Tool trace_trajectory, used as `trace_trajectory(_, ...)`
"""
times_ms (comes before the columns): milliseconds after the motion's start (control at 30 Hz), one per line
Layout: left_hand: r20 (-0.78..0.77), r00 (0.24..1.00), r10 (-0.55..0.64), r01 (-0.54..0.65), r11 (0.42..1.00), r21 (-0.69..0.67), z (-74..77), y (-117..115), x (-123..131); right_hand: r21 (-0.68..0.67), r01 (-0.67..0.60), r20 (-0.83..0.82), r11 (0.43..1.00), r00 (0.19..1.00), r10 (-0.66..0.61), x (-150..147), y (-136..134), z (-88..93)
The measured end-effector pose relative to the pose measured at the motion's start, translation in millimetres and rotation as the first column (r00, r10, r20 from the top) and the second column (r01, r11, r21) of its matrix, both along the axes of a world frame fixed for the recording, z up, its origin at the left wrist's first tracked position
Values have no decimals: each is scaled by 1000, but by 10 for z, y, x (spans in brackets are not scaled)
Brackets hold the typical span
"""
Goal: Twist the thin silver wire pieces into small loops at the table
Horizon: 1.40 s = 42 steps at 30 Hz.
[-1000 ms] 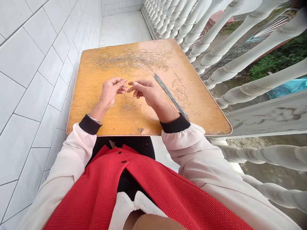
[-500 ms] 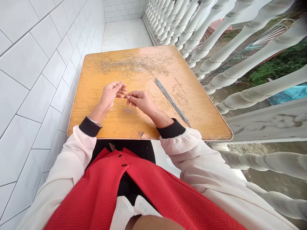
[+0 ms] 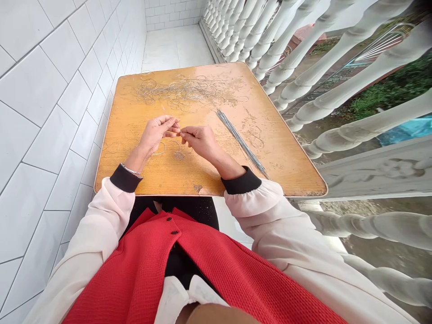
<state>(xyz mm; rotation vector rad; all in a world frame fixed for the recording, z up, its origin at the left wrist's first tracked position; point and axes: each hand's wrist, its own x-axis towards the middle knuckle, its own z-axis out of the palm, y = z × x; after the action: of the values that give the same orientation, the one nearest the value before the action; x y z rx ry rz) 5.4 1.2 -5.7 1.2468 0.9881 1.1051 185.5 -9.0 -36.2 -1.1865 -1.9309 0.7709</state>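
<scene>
My left hand point(image 3: 155, 135) and my right hand point(image 3: 199, 141) hover over the wooden table, their fingertips meeting near the middle. Anything pinched there is too thin to make out. A tangled pile of thin silver wire loops point(image 3: 178, 93) lies beyond my hands. A small wire tangle point(image 3: 179, 155) sits just below my right fingertips, and a single loop point(image 3: 159, 149) lies by my left wrist. To the right of my right hand, a bundle of straight metal wires point(image 3: 241, 141) rests slantwise on the table, not touched by either hand.
The orange-brown wooden tabletop point(image 3: 209, 180) has worn patches, and its near edge meets my lap. White tiles point(image 3: 64, 103) line the wall on the left. White balusters point(image 3: 337, 63) form a railing on the right, close to the table's right corner.
My right hand has moved left, closing the gap so its fingertips meet those of my left hand. The view has shifted slightly.
</scene>
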Motion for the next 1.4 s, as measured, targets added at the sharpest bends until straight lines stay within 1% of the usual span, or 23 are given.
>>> trace_trajectory(133,13,1000,-5,5,1000,-1,-1,-11,28,-24,6,-65,1000,998,-8,-25,-4,12)
trace_trajectory(233,26,999,28,-27,1000,-11,8,-15,49,-52,2,-105,999,994,-7,-49,-16,24)
trace_trajectory(333,39,997,68,-67,997,-27,23,-20,59,-122,-21,-139,992,990,4,-84,-27,20)
trace_trajectory(433,46,994,103,-101,993,-53,24,-25,61,-178,-45,-147,983,989,19,-116,-37,-6)
trace_trajectory(500,47,993,112,-109,992,-65,16,-25,63,-170,-41,-131,985,991,18,-124,-41,-30)
trace_trajectory(600,39,994,107,-104,993,-62,1,-17,71,-82,-41,-56,996,998,37,-103,-36,-58)
trace_trajectory(700,17,996,91,-90,994,-54,0,-12,74,80,-53,81,995,996,47,-44,-22,-55)
trace_trajectory(767,-3,998,65,-65,997,-51,10,-15,65,176,-42,184,984,983,9,2,-18,-31)
trace_trajectory(833,-22,999,25,-26,999,-45,24,-22,45,229,-23,276,973,960,-42,43,-25,9)
trace_trajectory(967,-60,995,-80,78,996,-39,41,-28,-13,301,-6,387,954,915,-116,94,-56,96)
trace_trajectory(1100,-96,981,-169,165,985,-48,31,-13,-63,351,-32,422,936,897,-128,132,-49,127)
trace_trajectory(1200,-89,976,-198,194,979,-56,20,0,-87,368,-45,435,929,891,-129,159,-17,119)
trace_trajectory(1400,-23,978,-209,207,976,-61,-17,32,-115,374,-13,429,927,889,-160,200,14,123)
